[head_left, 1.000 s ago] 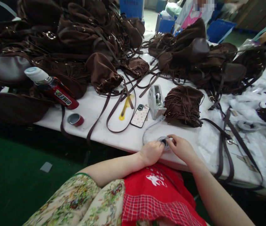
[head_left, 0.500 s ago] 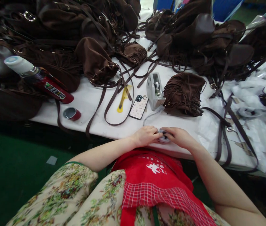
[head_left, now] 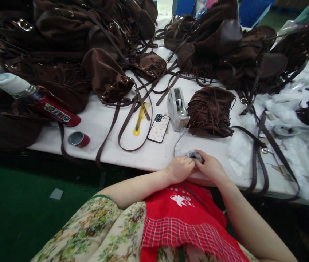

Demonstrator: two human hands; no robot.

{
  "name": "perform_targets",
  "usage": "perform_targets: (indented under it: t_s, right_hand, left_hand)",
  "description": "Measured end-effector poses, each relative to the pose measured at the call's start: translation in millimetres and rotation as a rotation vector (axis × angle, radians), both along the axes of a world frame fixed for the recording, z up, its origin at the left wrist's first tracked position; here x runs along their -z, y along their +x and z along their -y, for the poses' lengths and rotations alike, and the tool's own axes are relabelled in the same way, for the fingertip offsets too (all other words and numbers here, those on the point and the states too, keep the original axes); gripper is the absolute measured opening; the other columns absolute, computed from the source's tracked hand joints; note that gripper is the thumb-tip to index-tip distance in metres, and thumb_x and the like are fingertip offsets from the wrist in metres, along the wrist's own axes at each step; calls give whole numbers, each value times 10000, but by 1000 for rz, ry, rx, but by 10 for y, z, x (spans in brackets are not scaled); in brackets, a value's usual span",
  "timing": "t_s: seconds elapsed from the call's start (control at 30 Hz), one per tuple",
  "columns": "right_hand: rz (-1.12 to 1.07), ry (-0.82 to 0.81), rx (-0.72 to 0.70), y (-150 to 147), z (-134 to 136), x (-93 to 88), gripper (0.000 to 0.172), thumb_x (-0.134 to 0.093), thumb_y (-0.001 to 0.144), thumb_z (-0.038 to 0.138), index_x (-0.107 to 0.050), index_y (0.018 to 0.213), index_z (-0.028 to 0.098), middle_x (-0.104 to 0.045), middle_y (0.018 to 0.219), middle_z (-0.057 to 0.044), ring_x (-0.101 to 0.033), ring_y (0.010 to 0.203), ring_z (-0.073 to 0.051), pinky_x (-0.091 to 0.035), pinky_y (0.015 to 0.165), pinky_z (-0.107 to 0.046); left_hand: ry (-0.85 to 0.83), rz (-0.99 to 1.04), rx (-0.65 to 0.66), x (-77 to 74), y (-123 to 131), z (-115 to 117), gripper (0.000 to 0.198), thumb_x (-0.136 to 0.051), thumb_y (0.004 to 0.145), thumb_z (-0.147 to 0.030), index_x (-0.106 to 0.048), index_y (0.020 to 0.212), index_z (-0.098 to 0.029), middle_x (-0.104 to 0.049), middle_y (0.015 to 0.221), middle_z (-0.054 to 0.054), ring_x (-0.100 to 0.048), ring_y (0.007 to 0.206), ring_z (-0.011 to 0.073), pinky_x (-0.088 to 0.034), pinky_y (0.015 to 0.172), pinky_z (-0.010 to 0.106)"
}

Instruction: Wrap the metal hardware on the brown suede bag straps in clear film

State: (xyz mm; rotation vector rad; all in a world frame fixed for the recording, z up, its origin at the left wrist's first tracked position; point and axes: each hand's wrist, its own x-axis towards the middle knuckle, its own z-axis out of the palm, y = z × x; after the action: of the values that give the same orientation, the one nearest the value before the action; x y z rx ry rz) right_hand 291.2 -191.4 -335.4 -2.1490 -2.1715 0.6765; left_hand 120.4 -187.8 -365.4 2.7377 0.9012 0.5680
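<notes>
My left hand and my right hand meet at the near edge of the white table. Both pinch a small dark round piece wrapped in a clear plastic bag; the fingers of each are curled round it. I cannot make out what the piece is. The bag's clear film trails up towards a grey tape dispenser. A brown fringed bag lies just beyond my hands.
Heaps of brown suede bags and straps cover the table's far half. A phone, a yellow comb, a red bottle and its cap lie left. White wrapping paper spreads right.
My hands have drawn together over the small wrapped piece and stayed at the table edge. The view has tilted down, so the far people no longer show.
</notes>
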Motion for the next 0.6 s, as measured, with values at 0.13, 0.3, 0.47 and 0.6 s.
perform_targets:
  t_s: [0.13,0.3,0.47,0.6]
  right_hand:
    - [-65,-27,-184,92,-140,-31,415,-486,852,287,-574,1258,277,-723,1019,-46,-666,871,-214,-474,754,-290]
    - [-161,-93,-503,128,-358,-142,373,-479,860,241,-632,1198,288,-702,1096,-33,-641,962,-207,-455,858,-309]
    - [-87,-14,-288,149,-316,-156,373,-531,846,335,-615,1190,217,-705,1058,-74,-653,918,-223,-463,802,-304]
    - [63,22,-83,206,-150,-91,339,-530,839,342,-612,1151,238,-722,907,-66,-666,777,-223,-447,675,-288]
  left_hand:
    - [67,-38,147,-97,-286,-201,306,-451,942,-371,-591,1104,-153,-630,854,69,-584,837,189,-444,801,325]
    - [95,-75,217,-135,-416,-363,292,-518,901,-423,-618,1070,-206,-632,861,51,-557,887,202,-400,894,355]
    - [43,-50,96,-110,-162,-248,256,-570,862,-410,-630,871,-162,-635,807,62,-569,829,211,-418,825,358]
    - [-38,-11,-51,-72,152,-100,213,-577,855,-350,-618,843,-141,-639,785,73,-579,829,227,-423,795,371]
